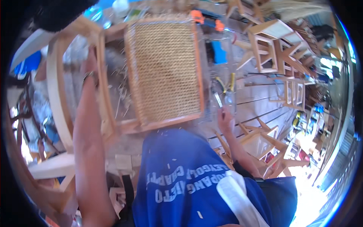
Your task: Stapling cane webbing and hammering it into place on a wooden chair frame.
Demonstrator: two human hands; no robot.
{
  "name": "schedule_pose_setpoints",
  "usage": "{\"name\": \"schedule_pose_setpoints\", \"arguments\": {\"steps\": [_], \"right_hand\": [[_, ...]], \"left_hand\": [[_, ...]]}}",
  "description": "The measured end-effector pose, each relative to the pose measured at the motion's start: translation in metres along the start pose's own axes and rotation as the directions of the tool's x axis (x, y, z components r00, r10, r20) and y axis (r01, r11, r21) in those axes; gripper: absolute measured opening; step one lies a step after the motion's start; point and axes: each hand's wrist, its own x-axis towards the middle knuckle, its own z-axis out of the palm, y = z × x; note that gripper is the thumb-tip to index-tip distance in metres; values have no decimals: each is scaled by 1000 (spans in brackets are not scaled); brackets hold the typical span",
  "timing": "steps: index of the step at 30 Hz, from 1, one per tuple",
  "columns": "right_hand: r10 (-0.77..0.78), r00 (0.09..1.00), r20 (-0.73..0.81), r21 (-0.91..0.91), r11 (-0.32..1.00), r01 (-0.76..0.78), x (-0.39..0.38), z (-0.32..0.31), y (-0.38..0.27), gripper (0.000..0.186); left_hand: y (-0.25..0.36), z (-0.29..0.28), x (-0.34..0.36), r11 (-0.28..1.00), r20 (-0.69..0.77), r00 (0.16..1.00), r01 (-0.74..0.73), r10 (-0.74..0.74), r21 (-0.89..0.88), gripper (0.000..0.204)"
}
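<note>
A wooden chair frame with a woven cane panel (166,72) lies in front of me, loose cane ends sticking out along its far and left edges. My left arm stretches forward over the frame. My left hand (92,59), with a band at the wrist, is beside a curved wooden rail (101,75); its fingers are blurred and partly hidden. Right of the panel, my right hand (225,120) is closed round a slim tool with a pale flat blade (218,100), which points away from me. Just beyond the blade lie yellow-handled pliers (230,82).
Several unfinished wooden chair frames (264,51) stand and lie to the right on the slatted floor (251,92). A blue flat object (219,52) and orange-coloured tools (197,16) lie near the panel's far right. Cane scraps (121,89) hang at its left. Cluttered goods (302,128) line the right side.
</note>
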Motion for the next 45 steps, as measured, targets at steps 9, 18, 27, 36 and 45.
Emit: {"name": "schedule_pose_setpoints", "arguments": {"steps": [9, 18, 27, 36, 45], "right_hand": [[-5, 853, 522, -274, 946, 174, 62, -1, 23, 24], [-684, 686, -248, -130, 725, 676, 406, -6, -95, 49], [-583, 789, 194, -389, 692, 608, 486, 32, -137, 49], [-454, 890, 37, -196, 870, 452, 430, -79, -126, 40], [-467, 737, 488, 405, 869, 283, 267, -161, -236, 31]], "left_hand": [[45, -20, -24, 782, -81, 864, 406, -497, -473, 107], [4, 7, -1, 956, -231, 931, -255, 282, 143, 96], [-19, 20, 7, 957, -303, 953, 85, 3, 277, 44], [21, -1, -11, 991, -194, 979, 78, -56, 105, 40], [-6, -6, -22, 797, -389, 839, -511, 382, -321, 37]]}}
